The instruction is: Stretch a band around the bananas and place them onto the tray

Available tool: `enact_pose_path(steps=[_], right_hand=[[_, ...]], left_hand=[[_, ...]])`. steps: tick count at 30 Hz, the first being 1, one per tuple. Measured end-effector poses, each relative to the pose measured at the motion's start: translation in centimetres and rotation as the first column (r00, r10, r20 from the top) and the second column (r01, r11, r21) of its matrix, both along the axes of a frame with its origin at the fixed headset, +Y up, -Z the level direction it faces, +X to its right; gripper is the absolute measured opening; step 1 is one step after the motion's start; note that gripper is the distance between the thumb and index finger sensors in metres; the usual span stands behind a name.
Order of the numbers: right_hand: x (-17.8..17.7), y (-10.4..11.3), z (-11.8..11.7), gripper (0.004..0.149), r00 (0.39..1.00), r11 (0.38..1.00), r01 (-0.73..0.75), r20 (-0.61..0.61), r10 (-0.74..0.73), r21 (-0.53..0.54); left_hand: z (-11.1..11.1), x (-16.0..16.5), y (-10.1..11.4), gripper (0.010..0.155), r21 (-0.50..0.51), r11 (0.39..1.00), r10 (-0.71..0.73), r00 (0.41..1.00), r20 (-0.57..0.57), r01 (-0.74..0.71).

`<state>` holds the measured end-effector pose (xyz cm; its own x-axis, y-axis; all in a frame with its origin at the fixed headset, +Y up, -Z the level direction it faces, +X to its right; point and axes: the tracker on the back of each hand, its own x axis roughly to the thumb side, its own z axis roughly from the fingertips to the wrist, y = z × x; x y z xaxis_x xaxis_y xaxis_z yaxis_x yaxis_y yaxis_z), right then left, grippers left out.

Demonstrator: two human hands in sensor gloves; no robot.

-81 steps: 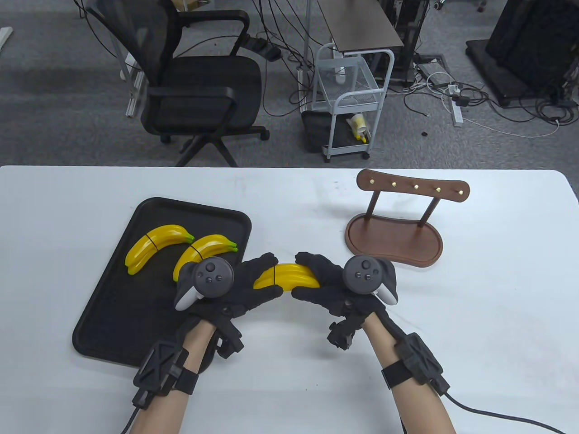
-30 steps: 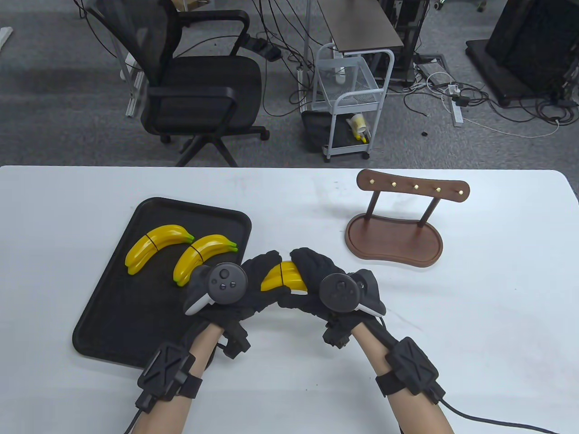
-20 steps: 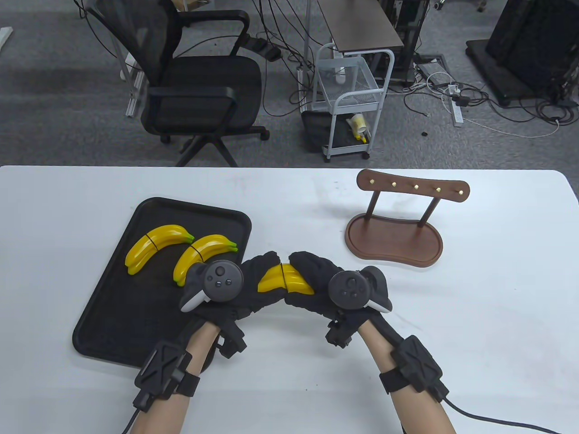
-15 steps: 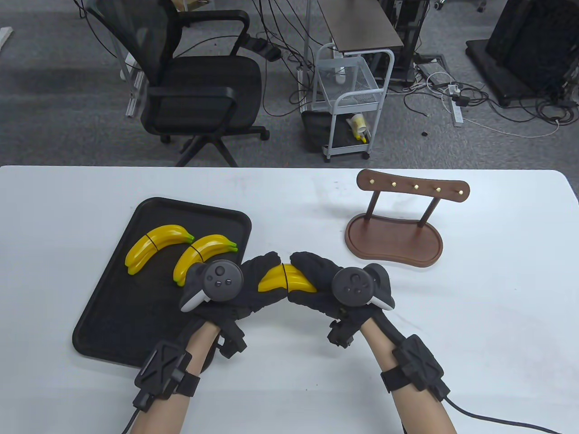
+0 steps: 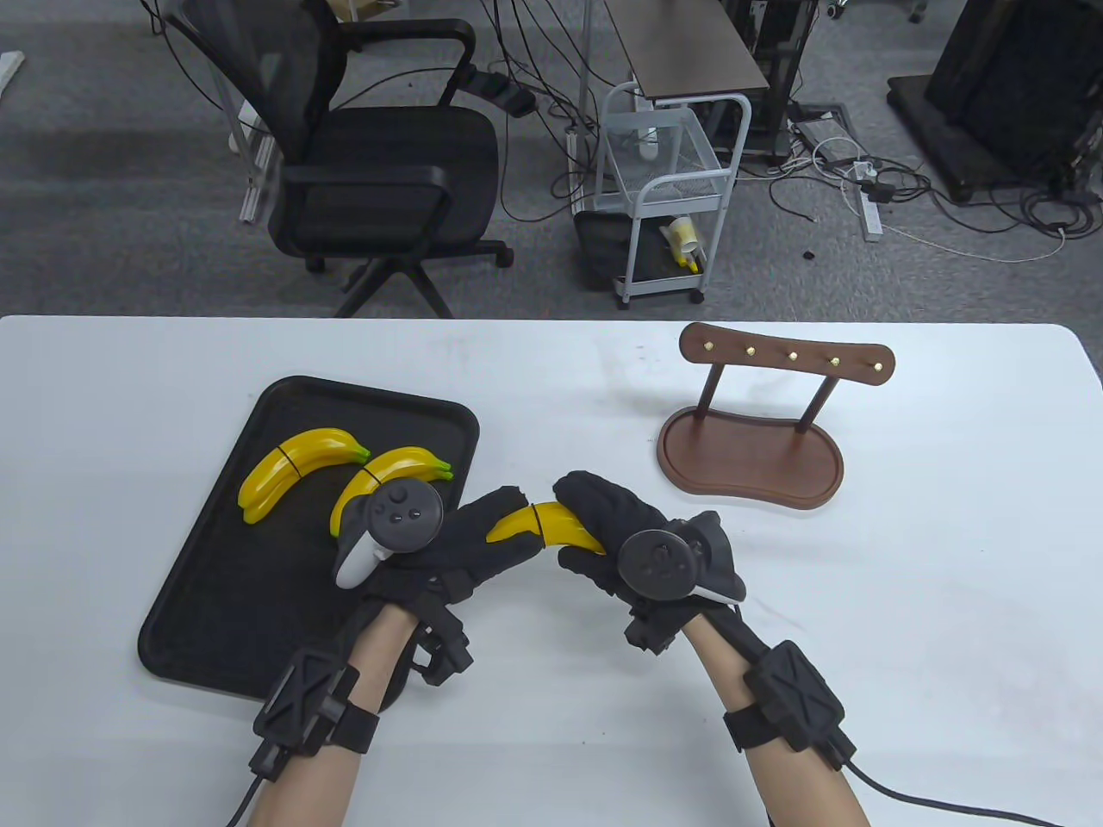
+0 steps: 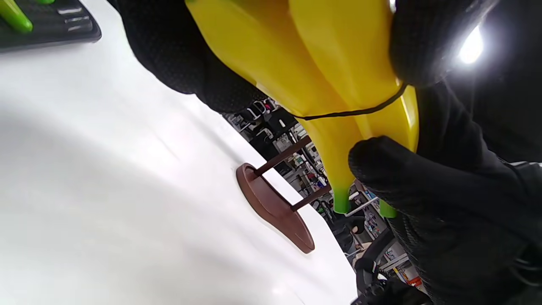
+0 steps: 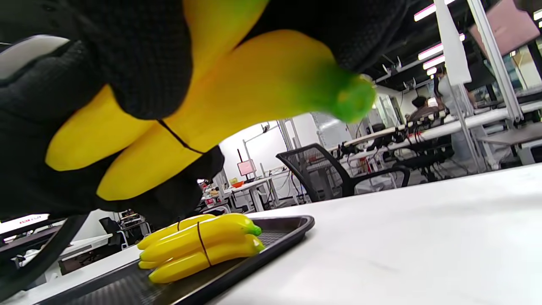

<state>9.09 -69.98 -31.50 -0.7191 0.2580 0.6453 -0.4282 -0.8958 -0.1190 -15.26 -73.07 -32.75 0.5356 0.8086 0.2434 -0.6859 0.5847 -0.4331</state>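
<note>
A bunch of yellow toy bananas (image 5: 543,524) hangs above the table just right of the black tray (image 5: 215,594). A thin black band (image 5: 535,520) circles its middle, clear in the left wrist view (image 6: 351,113). My left hand (image 5: 495,532) grips the blunt yellow end. My right hand (image 5: 586,521) grips the green stem end, fingers curled over the top. Two more banded bunches (image 5: 297,469) (image 5: 392,478) lie on the tray; the right wrist view shows one of them (image 7: 199,245) below the held bunch (image 7: 237,89).
A brown wooden rack (image 5: 750,452) with brass pegs stands on the table to the right, also in the left wrist view (image 6: 275,207). An office chair (image 5: 379,172) and a white cart (image 5: 668,198) stand on the floor beyond the far edge.
The band has slid from near the bunch's left end to its middle. Both hands have rolled, turning the bunch more edge-on, and the left hand has shifted slightly left.
</note>
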Motion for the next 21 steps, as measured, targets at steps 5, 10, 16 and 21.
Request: enact_pose_path(steps=[5, 10, 16, 21], right_hand=[[-0.1, 0.2, 0.1, 0.072, 1.000, 0.999, -0.009, 0.030, 0.007, 0.051], [0.0, 0.1, 0.1, 0.070, 0.999, 0.999, 0.013, 0.036, -0.015, 0.040], [0.1, 0.1, 0.0, 0.069, 0.999, 1.000, 0.019, 0.044, -0.020, 0.025], [0.2, 0.0, -0.2, 0.068, 0.998, 1.000, 0.023, 0.066, -0.022, -0.003]], left_hand=[[0.0, 0.1, 0.3, 0.083, -0.032, 0.999, 0.012, 1.000, 0.008, -0.011], [0.0, 0.2, 0.1, 0.082, -0.081, 0.997, 0.019, 0.999, 0.026, -0.017], [0.1, 0.2, 0.2, 0.078, -0.086, 0.996, 0.016, 0.999, 0.037, -0.013], [0.3, 0.0, 1.2, 0.071, 0.009, 1.000, -0.014, 1.000, -0.002, 0.014]])
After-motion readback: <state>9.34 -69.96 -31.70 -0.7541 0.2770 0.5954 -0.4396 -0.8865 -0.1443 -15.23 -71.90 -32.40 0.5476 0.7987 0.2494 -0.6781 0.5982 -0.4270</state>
